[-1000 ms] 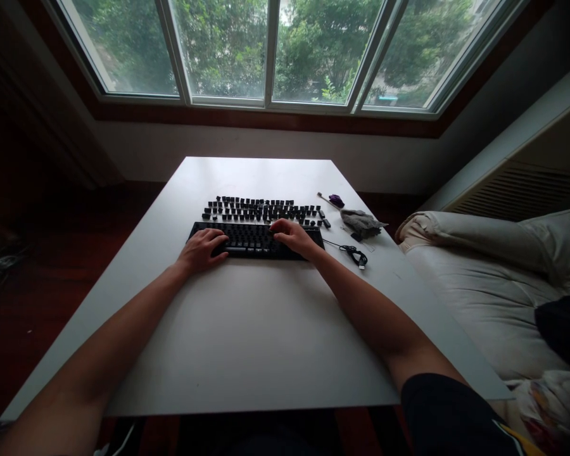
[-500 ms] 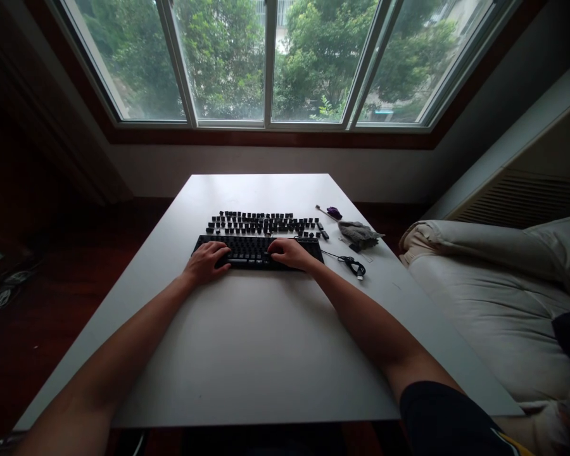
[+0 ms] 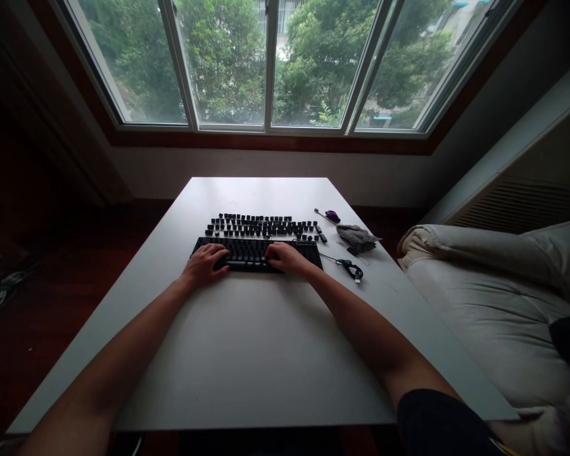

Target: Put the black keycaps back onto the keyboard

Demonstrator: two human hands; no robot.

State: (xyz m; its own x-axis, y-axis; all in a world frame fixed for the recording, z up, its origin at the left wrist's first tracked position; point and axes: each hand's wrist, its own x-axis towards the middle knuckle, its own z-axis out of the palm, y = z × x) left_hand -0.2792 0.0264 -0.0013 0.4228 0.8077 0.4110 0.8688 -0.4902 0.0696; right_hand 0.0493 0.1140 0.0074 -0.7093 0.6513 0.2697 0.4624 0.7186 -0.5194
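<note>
Left hand [image 3: 203, 263] and right hand [image 3: 287, 258] touch the keyboard [image 3: 246, 251] (black); keycaps [image 3: 266, 227] lie beyond.

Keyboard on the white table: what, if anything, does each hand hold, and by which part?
The left hand lies over the left end of the keyboard; the right hand is over it, right of middle. Whether either grips anything cannot be told.

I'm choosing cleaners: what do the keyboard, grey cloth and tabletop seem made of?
Keyboard: probably plastic, black and mostly matte, judging by its dull, dark surface.
Grey cloth: some soft textile, given its crumpled shape; the fibre can't be told.
Tabletop: smooth and white, perhaps laminate or painted board; its far end shines softly.
</note>
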